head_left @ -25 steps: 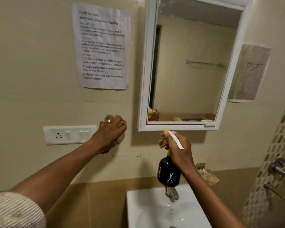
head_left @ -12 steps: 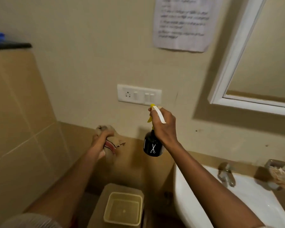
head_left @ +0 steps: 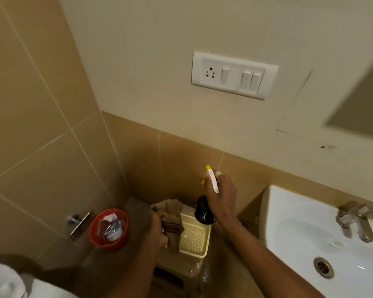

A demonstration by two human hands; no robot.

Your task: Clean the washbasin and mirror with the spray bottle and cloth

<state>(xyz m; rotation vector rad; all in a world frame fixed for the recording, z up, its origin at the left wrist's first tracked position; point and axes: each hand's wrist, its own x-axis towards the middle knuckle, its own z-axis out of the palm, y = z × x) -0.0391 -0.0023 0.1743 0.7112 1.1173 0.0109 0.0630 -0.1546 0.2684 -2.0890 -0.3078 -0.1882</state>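
My right hand (head_left: 222, 194) grips a spray bottle (head_left: 204, 211) with a black body, white trigger and yellow nozzle, held upright above the far corner of a cream tray (head_left: 195, 239). My left hand (head_left: 157, 230) clutches a brown cloth (head_left: 170, 218) that hangs over the tray's left edge. The white washbasin (head_left: 306, 237) with its metal tap (head_left: 355, 220) lies at the lower right. Only a blurred corner of the mirror (head_left: 362, 104) shows at the right edge.
The tray rests on a beige plastic stool (head_left: 181, 269) left of the basin. A red bin (head_left: 109, 229) with rubbish stands on the floor beside a wall tap (head_left: 79, 222). A white switch plate (head_left: 235, 75) is on the wall above. A toilet (head_left: 7, 282) shows at bottom left.
My view has swung down and left, away from the mirror. Both hands have dropped from the wall to just above the tray, still carrying the cloth and the bottle.
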